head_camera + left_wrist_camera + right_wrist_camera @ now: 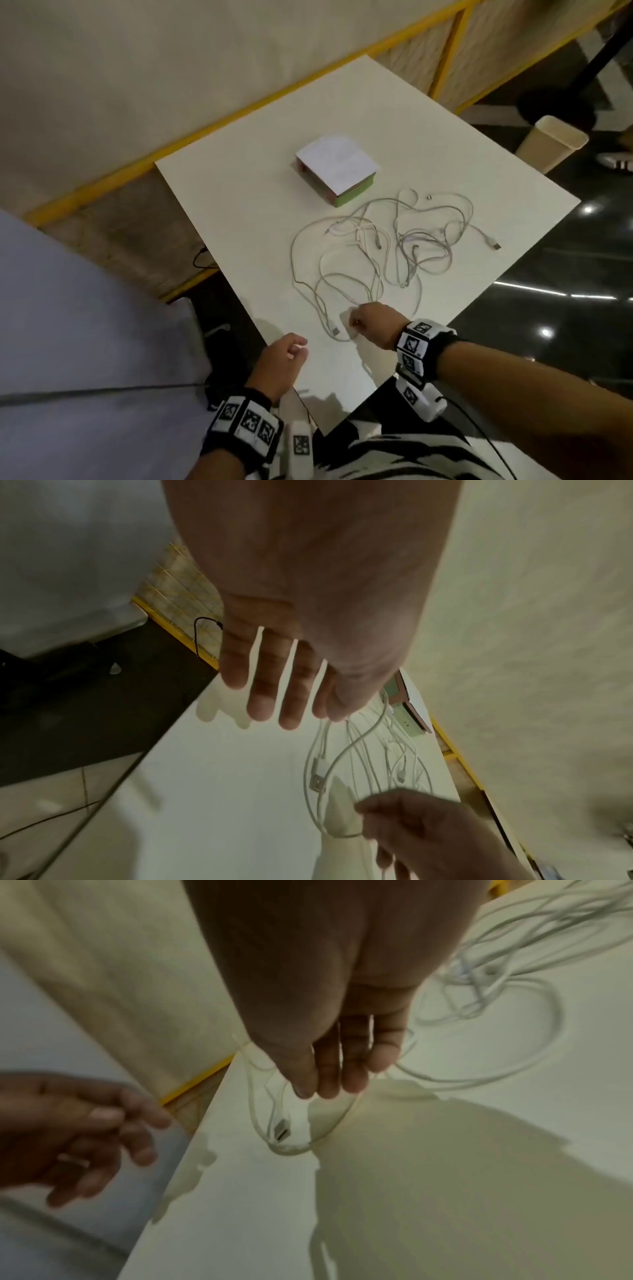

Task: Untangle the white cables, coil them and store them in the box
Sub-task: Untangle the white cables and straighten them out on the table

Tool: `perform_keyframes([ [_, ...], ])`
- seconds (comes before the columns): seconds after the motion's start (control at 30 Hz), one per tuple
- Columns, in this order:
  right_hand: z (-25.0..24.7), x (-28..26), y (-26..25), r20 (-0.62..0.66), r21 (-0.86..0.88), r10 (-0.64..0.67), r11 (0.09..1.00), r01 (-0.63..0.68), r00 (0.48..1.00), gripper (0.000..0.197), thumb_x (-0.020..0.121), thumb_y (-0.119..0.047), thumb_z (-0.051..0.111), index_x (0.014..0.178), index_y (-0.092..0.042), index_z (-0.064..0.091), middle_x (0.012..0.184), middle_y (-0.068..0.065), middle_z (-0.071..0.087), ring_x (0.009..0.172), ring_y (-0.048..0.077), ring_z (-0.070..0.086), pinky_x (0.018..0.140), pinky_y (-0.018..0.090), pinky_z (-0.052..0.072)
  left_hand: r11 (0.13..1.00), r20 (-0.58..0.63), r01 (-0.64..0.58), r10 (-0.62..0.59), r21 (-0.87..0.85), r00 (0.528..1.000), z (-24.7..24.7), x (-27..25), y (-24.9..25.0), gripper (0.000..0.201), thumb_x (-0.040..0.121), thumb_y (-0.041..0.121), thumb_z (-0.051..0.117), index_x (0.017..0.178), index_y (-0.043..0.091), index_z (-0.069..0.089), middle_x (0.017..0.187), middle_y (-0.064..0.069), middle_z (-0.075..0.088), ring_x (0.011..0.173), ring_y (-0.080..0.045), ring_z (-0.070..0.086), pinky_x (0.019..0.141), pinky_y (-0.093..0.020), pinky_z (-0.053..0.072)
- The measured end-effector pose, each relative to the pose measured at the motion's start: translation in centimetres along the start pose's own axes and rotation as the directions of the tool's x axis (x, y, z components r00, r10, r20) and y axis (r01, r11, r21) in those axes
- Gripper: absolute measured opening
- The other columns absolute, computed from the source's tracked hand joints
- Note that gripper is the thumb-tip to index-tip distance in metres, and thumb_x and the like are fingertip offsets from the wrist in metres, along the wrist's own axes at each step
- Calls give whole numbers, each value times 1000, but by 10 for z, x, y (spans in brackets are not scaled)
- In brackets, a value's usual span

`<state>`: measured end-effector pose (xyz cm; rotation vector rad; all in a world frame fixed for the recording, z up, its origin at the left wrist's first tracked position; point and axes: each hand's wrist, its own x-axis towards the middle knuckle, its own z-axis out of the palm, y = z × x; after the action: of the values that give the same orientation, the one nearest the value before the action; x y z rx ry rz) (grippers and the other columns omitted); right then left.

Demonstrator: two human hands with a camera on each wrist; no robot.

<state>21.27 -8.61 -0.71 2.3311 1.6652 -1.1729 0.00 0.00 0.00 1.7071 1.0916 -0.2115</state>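
Cables (376, 240) tangled; right hand (368, 323) hides its grip.

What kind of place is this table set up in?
Probably an indoor recording or work area, not a home: a plain white table beside yellow-framed partition panels on a glossy dark floor.

Head cam: looking down and fwd from above the table (239, 192), wide; taking in both hands, the cables (376, 240) and the box (335, 168).
Left wrist cam: sitting close behind the left hand (308, 615), looking along its fingers (260, 702) twd the table edge.
Right wrist cam: sitting close behind the right hand (335, 988), facing down at the tabletop.
Overlap: all 3 views are showing the near table edge, the cable loop w/ USB plug (282, 1127) and both hands.
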Motion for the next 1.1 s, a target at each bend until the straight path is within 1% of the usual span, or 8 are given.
perform_keyframes([
  [0.1,-2,23,-9,11,-69,-110,991,110,994,39,92,-10,45,130,-16,50,129,13,48,112,33,55,86,38,44,1000,-18,13,-13,13,1000,7,11,9,9,92,24,54,99,26,59,87,2,60,85,-23,60,85,-39,53],
  [0.23,-5,47,-6,135,-286,-268,911,297,954,56,88,-11,56,139,-25,38,129,11,38,105,36,57,77,43,51,999,-88,39,-36,27,995,20,19,28,18,91,22,55,109,24,54,93,-2,60,84,-19,59,75,-27,45],
  [0.4,-13,62,10,178,-388,-402,810,439,898,33,94,-19,48,126,-15,46,123,14,42,106,36,53,76,43,49,997,-214,69,-71,-15,974,40,29,52,16,89,26,62,99,26,50,88,5,57,78,-16,56,69,-22,44],
  [0.6,-70,60,36,-257,-281,-585,807,520,769,28,89,-29,42,89,-8,60,91,13,62,79,34,58,63,39,47,986,-353,114,-150,-119,924,35,30,66,20,92,22,57,76,33,52,76,6,60,72,-20,60,64,-24,47],
  [0.73,-120,50,42,-394,90,-371,895,437,841,32,94,-38,30,94,-11,47,72,11,64,64,32,57,64,37,45,990,-462,24,-87,-140,883,14,26,94,17,94,22,55,78,28,55,77,2,63,70,-17,59,63,-23,46],
  [0.83,-138,42,34,-406,293,-284,860,418,868,18,98,-30,41,97,-13,46,55,-2,51,49,15,46,54,33,38,983,-512,-93,-1,-158,859,1,32,123,16,95,25,52,82,19,59,74,-2,63,65,-11,54,67,-28,47],
  [0.97,-147,38,18,-291,-51,-297,954,295,909,23,95,-23,43,97,-7,60,78,12,66,68,29,61,60,36,47,969,-518,-202,101,-142,849,-11,44,155,23,96,30,50,86,14,64,70,0,63,61,-5,52,64,-22,44],
  [1.1,-161,30,11,-181,-295,-237,939,177,954,25,95,-22,40,101,-3,56,99,17,62,88,36,61,61,33,33,976,-330,-180,130,-125,935,-11,50,163,27,97,34,48,93,16,67,74,4,67,57,-1,54,58,-13,42],
])
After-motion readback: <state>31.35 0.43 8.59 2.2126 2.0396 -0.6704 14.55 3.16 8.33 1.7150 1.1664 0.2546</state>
